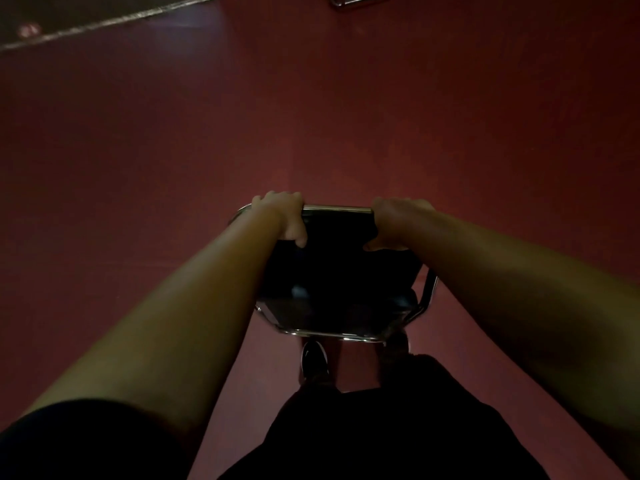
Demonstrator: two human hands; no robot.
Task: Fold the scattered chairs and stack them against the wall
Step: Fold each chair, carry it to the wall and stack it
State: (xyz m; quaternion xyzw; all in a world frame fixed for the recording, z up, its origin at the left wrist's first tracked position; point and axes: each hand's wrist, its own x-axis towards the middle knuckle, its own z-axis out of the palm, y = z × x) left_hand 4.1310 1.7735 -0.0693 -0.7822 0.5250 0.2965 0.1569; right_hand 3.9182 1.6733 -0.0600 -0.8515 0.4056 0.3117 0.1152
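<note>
Chrome tubing forms the top bar (337,209) of the chair (332,271) that I hold in front of me, round and polished, catching a thin line of light in the dim room. My left hand (282,216) is wrapped over the bar near its left bend, fingers curled over the far side and thumb pressed down on the near face of the black panel. My right hand (398,223) grips the bar near its right end in the same way, thumb pointing inward across the panel. Both forearms are bare and stretched straight out.

Below the bar the chair is a broad, smooth black surface with rounded corners, matte and almost lost in shadow. A second run of chrome tube curves along its lower edge, close above my feet, and a short length of tube shows at its right side. I cannot tell whether the chair is folded flat or open. It is over the middle of the floor (311,116), a plain, even, dark red surface with a slight sheen.

One dark shoe (314,358) with a paler rim shows just below the chair's lower tube, and dark clothing fills the bottom of the view. At the far left edge of the floor runs a pale, rough-looking strip (104,20). At the far edge, well apart from me, sits a bit of another chrome frame (349,0).
</note>
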